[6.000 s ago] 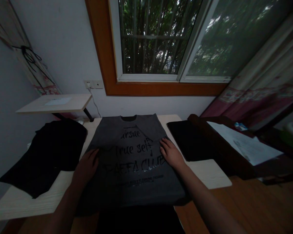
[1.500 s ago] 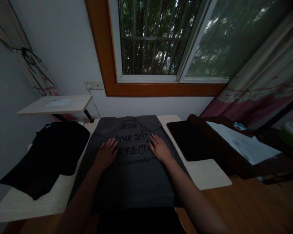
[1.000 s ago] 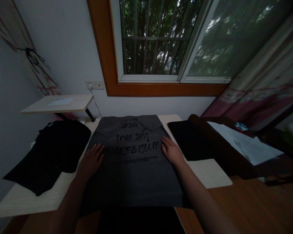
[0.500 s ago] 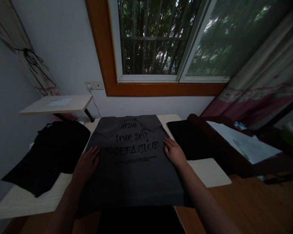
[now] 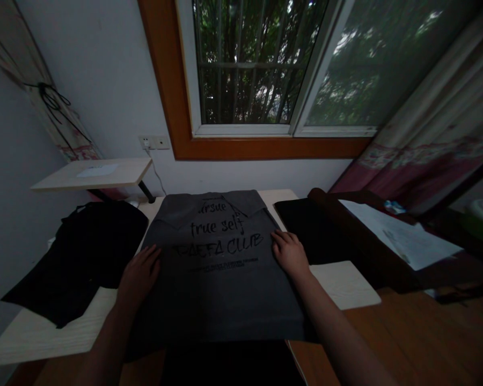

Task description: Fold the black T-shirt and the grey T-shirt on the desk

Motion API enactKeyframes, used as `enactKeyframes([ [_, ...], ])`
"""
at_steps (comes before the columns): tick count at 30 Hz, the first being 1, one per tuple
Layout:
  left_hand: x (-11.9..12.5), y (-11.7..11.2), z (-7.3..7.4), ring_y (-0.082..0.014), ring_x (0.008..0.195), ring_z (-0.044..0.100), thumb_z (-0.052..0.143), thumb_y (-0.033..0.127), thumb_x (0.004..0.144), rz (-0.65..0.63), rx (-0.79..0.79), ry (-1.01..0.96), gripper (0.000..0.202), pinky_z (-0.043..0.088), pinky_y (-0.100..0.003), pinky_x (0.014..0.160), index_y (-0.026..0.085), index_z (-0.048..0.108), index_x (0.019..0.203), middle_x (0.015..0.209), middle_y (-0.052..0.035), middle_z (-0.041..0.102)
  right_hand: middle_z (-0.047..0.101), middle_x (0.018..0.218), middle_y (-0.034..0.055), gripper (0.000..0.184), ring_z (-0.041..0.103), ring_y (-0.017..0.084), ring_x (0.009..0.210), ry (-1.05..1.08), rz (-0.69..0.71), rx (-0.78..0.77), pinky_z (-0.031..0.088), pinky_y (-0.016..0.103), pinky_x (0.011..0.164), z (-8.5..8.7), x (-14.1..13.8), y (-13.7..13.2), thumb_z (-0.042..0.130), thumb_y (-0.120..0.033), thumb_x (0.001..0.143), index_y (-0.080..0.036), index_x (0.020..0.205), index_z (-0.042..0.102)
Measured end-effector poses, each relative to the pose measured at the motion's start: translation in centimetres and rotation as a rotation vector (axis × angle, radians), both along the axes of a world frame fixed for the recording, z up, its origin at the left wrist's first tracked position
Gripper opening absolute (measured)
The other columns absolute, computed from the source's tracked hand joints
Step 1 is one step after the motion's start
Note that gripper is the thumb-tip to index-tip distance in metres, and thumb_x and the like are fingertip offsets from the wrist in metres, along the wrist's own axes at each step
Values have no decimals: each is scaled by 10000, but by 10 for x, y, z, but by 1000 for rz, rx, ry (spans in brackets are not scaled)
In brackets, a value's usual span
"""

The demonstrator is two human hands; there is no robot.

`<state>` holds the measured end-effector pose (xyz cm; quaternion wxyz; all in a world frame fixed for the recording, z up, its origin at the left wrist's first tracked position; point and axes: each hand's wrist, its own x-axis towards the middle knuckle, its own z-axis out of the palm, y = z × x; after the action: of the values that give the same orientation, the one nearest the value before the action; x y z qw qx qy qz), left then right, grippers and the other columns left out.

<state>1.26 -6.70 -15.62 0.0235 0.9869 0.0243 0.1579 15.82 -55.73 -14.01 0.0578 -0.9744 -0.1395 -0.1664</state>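
A dark grey shirt (image 5: 221, 295) with black lettering lies spread over the table in front of me, its lower edge hanging past the near side. Its collar end is folded over near the wall. My left hand (image 5: 139, 274) lies flat on the shirt's left edge, fingers stretched out. On the opposite edge rests my right hand (image 5: 288, 252), also flat with the fingers extended. Neither hand grips the cloth. The words "true self" and "CLUB" show between my hands.
Black clothing (image 5: 92, 246) lies in a heap on the pale table (image 5: 60, 338) at left. A small raised shelf (image 5: 124, 174) stands behind it. To the right are a folded black cloth (image 5: 309, 225) and a dark brown surface with a paper sheet (image 5: 402, 236). A window is ahead.
My left hand has shifted very slightly toward me along the shirt's edge. The right hand and the shirt look nearly the same.
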Motion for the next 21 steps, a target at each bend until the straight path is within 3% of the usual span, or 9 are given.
enactKeyframes([
  [6, -14, -4, 10, -280, 1275, 523, 417, 329, 982, 147, 14, -48, 422, 424, -432, 1105, 178, 645, 1304, 1416, -115, 579, 590, 1378, 102, 370, 511, 267, 1163, -24, -38, -72, 451, 359, 974, 10, -14, 2, 492, -236, 988, -208, 1324, 643],
  [9, -24, -10, 17, -279, 1135, 562, 416, 337, 987, 259, 34, -56, 435, 473, -419, 1004, 177, 604, 1345, 1314, -128, 607, 588, 1279, 112, 362, 555, 243, 1062, -43, -141, -88, 468, 298, 794, 12, -21, 4, 504, -289, 1002, -247, 1348, 602],
  [13, -36, -21, 27, -242, 951, 622, 399, 367, 1001, 405, 34, -13, 456, 491, -350, 771, 196, 546, 1397, 1189, -122, 616, 579, 1136, 88, 388, 585, 142, 750, -6, -253, -110, 343, 234, 563, 12, -29, 5, 476, -369, 1028, -249, 1390, 553],
  [16, -42, -28, 32, -209, 828, 645, 371, 387, 1013, 465, 29, 44, 458, 436, -326, 639, 217, 523, 1410, 1171, -104, 625, 591, 1043, 71, 409, 562, 115, 651, 21, -265, -136, 303, 234, 531, 12, -36, 3, 446, -381, 1038, -255, 1415, 545],
  [21, -48, -29, 33, -196, 775, 654, 335, 394, 1026, 465, 30, 108, 464, 384, -309, 570, 247, 509, 1430, 1126, -83, 662, 628, 997, 59, 411, 587, 128, 663, 44, -218, -144, 321, 243, 538, 14, -44, -2, 461, -349, 1029, -288, 1426, 551],
])
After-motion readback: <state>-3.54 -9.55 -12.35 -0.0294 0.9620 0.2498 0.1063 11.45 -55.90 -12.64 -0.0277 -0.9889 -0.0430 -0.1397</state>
